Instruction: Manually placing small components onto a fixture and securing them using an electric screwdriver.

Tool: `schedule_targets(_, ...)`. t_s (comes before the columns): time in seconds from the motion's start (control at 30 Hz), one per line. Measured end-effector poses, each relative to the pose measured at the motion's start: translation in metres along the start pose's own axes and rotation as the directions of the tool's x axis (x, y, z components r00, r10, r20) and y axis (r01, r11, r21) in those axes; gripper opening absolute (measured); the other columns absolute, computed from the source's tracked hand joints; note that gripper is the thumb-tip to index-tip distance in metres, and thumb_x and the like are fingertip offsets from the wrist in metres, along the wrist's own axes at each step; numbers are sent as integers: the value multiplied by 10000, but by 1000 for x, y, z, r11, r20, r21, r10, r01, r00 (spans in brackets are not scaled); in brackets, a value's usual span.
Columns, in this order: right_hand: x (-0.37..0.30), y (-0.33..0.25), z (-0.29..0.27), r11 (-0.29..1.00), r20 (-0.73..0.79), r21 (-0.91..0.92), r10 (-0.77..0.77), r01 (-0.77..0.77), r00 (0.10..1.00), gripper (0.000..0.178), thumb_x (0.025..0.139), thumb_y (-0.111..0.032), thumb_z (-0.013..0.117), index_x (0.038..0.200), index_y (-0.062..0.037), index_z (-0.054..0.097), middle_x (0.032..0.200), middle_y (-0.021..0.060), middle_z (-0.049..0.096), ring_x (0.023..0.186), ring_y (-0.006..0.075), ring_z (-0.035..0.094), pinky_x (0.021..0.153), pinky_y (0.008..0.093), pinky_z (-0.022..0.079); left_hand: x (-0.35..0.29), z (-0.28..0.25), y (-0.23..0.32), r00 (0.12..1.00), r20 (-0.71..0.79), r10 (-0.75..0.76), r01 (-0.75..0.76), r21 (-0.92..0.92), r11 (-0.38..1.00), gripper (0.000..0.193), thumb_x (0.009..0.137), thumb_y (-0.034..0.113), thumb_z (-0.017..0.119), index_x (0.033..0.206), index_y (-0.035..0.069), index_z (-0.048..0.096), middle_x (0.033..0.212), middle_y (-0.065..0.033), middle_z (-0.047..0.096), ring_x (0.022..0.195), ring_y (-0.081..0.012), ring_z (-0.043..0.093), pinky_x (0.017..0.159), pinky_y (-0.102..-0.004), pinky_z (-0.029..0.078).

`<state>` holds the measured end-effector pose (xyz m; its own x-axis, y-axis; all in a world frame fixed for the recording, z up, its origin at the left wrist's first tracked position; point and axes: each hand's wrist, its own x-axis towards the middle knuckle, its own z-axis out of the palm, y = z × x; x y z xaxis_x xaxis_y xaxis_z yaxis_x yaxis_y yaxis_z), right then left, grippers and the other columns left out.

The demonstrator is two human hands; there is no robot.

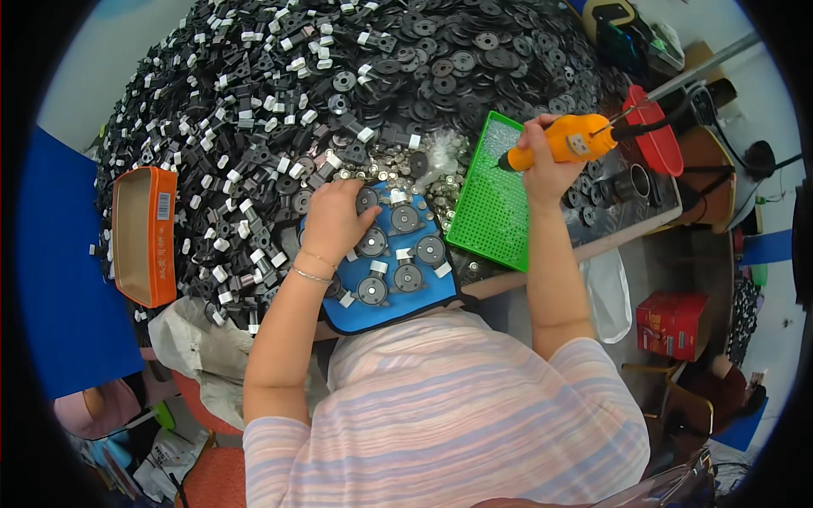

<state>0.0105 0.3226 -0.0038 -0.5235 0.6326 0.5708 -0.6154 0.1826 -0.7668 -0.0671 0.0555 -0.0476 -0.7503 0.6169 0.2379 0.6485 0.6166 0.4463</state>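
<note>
Left hand rests flat, fingers spread, on the blue tray of round black parts. Right hand grips the orange electric screwdriver over the green tray.

One orange electric screwdriver, one green perforated tray, one blue jig carrying about seven black discs, one orange box.

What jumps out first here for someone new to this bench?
First, the huge heap of black plastic parts with small white pieces, filling the table's far side. Next, the orange power screwdriver gripped in the right hand above the green perforated tray. The left hand rests on the blue fixture, which holds round black assemblies, directly in front of the person.
</note>
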Motion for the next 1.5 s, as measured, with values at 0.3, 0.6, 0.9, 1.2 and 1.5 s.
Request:
schedule_targets(0.3,-1,8,0,999,5,-4,55,-55,998,220,793,70,631,960,0,505,768,100,577,589,157,568,571,265,480,-5,-4,4,996,67,-63,66,-44,997,426,665,239,779,994,11,634,913,-155,636,876,-339,586,795,-406,463)
schedule_targets(0.6,-1,10,3,995,-13,69,69,-68,998,224,790,75,629,959,-2,505,777,100,578,571,163,564,543,269,478,-5,-8,-1,991,105,-80,90,-92,992,454,649,179,783,1038,-2,638,959,-163,644,908,-342,589,814,-401,473)
schedule_targets(0.9,-7,-41,48,926,82,364,75,-100,994,173,816,60,582,965,-5,522,785,103,582,597,131,556,574,265,485,-4,-6,-9,987,135,-89,109,-148,983,479,640,200,796,1054,13,646,984,-147,650,946,-329,586,833,-390,476)
schedule_targets(1.2,-59,-6,134,978,480,169,22,-118,877,250,760,62,660,966,-19,544,870,84,592,699,118,594,591,235,500,-4,0,-16,989,132,-68,99,-248,964,449,618,177,805,1019,30,666,949,-136,654,930,-328,590,832,-391,474)
schedule_targets(1.5,-65,8,150,978,472,93,123,-188,873,256,733,64,688,938,-25,563,861,45,602,727,102,597,615,228,499,-3,0,-18,992,110,-55,88,-320,943,361,610,141,805,927,47,661,856,-148,637,889,-348,578,793,-413,470)
